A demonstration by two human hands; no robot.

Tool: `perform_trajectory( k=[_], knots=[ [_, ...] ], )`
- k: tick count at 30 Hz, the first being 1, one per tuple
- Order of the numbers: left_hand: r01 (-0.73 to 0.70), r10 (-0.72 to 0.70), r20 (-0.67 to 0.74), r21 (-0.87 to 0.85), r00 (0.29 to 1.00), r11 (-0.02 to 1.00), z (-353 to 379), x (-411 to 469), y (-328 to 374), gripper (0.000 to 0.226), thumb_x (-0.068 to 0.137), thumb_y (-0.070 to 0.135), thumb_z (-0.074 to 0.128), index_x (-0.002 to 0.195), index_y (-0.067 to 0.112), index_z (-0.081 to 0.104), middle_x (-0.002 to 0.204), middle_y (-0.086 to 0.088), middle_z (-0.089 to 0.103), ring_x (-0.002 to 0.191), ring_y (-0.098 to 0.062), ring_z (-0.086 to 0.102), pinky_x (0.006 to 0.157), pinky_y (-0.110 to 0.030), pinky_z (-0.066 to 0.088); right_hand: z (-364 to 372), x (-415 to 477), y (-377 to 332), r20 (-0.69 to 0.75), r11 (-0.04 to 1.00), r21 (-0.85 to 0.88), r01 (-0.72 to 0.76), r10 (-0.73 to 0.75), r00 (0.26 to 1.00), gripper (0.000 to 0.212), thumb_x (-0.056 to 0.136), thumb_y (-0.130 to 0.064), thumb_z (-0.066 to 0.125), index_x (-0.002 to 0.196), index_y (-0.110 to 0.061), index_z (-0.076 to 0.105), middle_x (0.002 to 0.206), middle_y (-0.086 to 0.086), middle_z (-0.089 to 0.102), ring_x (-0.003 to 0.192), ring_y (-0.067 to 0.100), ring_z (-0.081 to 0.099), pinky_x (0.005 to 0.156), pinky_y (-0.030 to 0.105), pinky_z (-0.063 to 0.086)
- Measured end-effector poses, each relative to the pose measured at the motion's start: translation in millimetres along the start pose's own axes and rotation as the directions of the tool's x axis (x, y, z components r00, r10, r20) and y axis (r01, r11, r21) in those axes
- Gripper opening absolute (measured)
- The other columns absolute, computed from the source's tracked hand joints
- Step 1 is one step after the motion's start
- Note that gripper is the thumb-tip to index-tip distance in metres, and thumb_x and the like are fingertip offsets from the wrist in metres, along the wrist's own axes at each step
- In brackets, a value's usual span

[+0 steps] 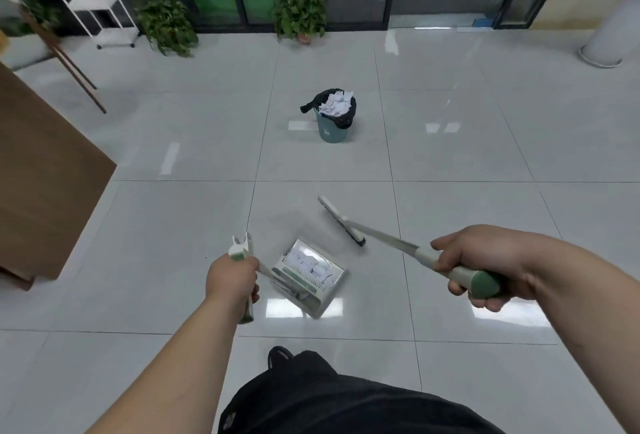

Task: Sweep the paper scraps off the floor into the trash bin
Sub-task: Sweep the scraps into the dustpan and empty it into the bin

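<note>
Two grips are closed round handles: the left grip wraps the dustpan's pale stem, the right grip the broom's green-capped end. The broom's slim shaft runs from lower right up and leftward to a narrow bar head with dark bristles. Crumpled white paper scraps lie in the rectangular, comb-toothed plastic dustpan over glossy floor tiles. The round teal trash bin, black-lined and heaped with paper, stands well ahead.

Glossy tiled floor: trash bin standing upright.
</note>
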State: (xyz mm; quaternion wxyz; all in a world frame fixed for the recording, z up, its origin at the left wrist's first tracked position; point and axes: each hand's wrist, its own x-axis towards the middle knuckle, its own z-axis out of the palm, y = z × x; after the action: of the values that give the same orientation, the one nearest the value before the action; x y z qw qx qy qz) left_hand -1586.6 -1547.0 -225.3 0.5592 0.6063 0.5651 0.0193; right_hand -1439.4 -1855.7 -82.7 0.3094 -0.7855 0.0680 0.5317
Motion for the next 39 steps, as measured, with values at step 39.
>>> perform_trajectory(
  k=[39],
  knots=[
    [-0.410, 0.401, 0.121, 0.059, 0.908, 0.910, 41.3, 285.9, 539.7, 0.016, 0.088, 0.000, 0.057, 0.076, 0.008, 0.051, 0.064, -0.012, 0.050, 0.050, -0.023, 0.042, 0.047, -0.029, 0.040, -202.0, 278.8, -464.5, -0.730, 0.931, -0.066, 0.359, -0.290, 0.619, 0.014, 0.080, -0.018, 0.049, 0.070, -0.014, 0.041, 0.066, 0.005, 0.054, 0.069, 0.037, 0.066, 0.057, 0.029, 0.039]
  ],
)
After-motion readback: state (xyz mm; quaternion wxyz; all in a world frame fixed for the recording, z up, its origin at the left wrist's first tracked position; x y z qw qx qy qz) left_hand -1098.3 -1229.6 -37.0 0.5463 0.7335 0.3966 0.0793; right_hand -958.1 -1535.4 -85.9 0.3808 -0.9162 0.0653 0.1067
